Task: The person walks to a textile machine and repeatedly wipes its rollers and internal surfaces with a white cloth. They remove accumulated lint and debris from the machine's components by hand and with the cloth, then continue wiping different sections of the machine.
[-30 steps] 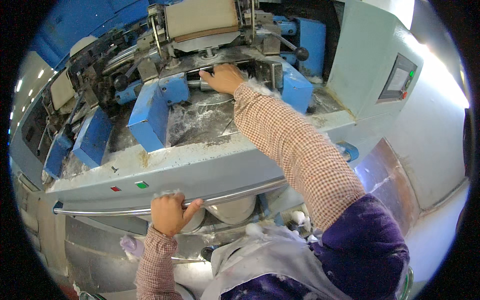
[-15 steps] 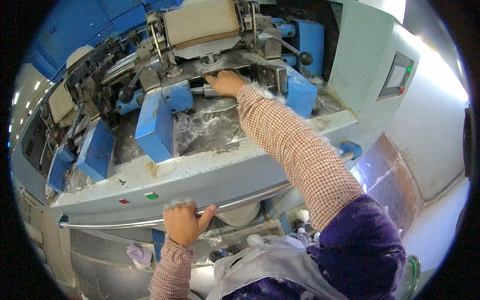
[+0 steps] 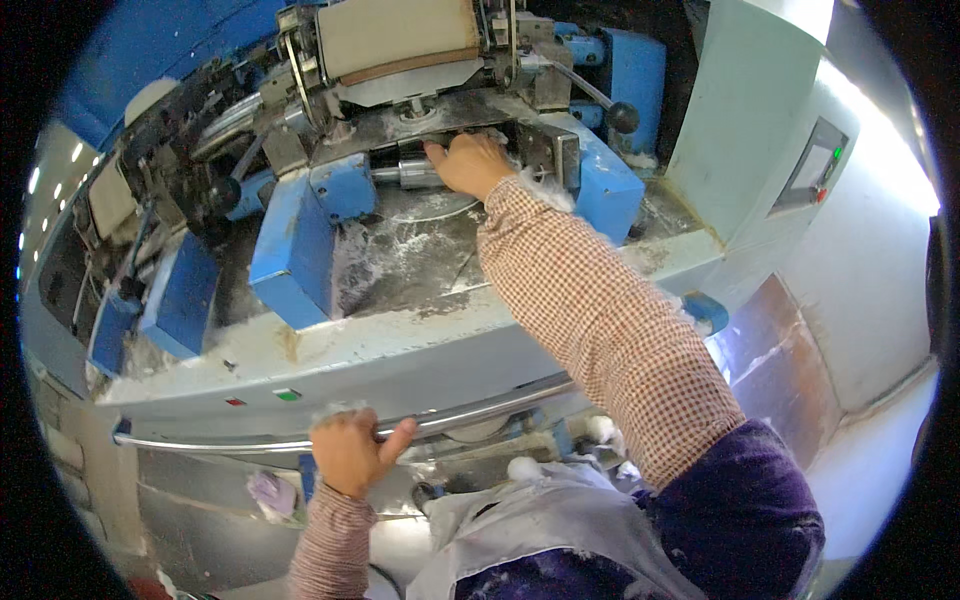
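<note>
Person at pale machine [image 3: 430, 375], hands well apart. Left hand [image 3: 352, 452], lower left of centre in frame, wrapped round chrome rail [image 3: 230, 445] crossing lower half. Right hand [image 3: 472, 165], upper centre, over metal cylinder [image 3: 417, 173]; fingertips partly hidden, cannot tell whether they grip it. Cylinder lies between left blue block [image 3: 290, 265] and right blue block [image 3: 608, 185]. White fluff [image 3: 548, 192] beside right wrist. Cream panel [image 3: 400, 40] at top; black-knobbed lever [image 3: 622, 117], upper right; green button [image 3: 288, 395], left of centre.
</note>
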Demonstrator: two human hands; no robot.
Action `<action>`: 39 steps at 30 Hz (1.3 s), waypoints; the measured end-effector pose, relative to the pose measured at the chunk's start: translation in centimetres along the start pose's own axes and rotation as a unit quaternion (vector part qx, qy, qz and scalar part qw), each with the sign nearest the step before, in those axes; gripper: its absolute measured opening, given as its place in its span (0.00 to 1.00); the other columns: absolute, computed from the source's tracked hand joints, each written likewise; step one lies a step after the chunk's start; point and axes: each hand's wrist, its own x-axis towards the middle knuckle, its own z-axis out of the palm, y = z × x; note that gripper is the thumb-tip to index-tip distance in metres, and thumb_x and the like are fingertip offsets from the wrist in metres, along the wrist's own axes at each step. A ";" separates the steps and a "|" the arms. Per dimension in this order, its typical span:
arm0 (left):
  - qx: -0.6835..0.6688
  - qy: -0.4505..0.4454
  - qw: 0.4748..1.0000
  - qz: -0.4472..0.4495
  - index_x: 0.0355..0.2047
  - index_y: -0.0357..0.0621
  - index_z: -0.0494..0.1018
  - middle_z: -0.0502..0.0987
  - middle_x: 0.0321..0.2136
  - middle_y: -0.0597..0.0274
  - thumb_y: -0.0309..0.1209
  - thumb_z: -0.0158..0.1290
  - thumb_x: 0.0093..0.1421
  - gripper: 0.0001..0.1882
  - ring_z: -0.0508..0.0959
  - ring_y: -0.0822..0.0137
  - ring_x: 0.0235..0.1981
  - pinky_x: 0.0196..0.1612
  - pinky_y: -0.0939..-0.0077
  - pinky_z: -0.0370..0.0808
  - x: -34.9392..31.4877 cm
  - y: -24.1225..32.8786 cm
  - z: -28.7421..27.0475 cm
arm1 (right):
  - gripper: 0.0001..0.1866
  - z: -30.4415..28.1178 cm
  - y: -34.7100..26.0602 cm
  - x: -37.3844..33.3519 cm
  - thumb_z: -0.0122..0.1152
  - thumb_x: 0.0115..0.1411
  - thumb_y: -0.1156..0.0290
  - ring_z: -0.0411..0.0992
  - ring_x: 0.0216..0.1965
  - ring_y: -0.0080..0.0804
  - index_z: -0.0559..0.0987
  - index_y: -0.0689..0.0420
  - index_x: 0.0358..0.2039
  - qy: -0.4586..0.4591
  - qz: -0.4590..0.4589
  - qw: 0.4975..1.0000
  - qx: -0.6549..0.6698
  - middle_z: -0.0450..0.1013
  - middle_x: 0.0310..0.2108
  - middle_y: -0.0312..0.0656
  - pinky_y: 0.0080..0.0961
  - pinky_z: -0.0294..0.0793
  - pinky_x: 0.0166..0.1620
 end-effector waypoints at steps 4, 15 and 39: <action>-0.016 0.015 0.999 0.037 0.09 0.43 0.66 0.66 0.06 0.58 0.60 0.52 0.53 0.32 0.69 0.57 0.11 0.21 0.63 0.65 0.2 -0.4 -0.3 | 0.38 0.6 -0.1 -0.4 0.38 0.62 0.44 0.58 0.58 0.62 0.74 0.73 0.45 0.041 -0.008 0.997 -0.062 0.60 0.54 0.71 0.47 0.54 0.62; -0.006 0.009 1.000 0.016 0.11 0.43 0.66 0.66 0.08 0.57 0.60 0.52 0.53 0.32 0.69 0.56 0.12 0.21 0.63 0.64 0.3 0.0 -0.5 | 0.39 0.5 0.5 -0.7 0.36 0.62 0.41 0.60 0.57 0.61 0.75 0.71 0.44 0.004 -0.042 0.992 -0.123 0.62 0.54 0.69 0.45 0.55 0.62; -0.019 -0.022 0.999 0.025 0.12 0.43 0.66 0.66 0.09 0.58 0.60 0.52 0.52 0.31 0.71 0.57 0.13 0.21 0.65 0.65 0.4 -0.3 -0.9 | 0.37 -0.2 -0.3 -1.4 0.53 0.56 0.44 0.68 0.51 0.53 0.71 0.70 0.48 0.014 -0.161 0.974 -0.161 0.70 0.46 0.64 0.41 0.64 0.56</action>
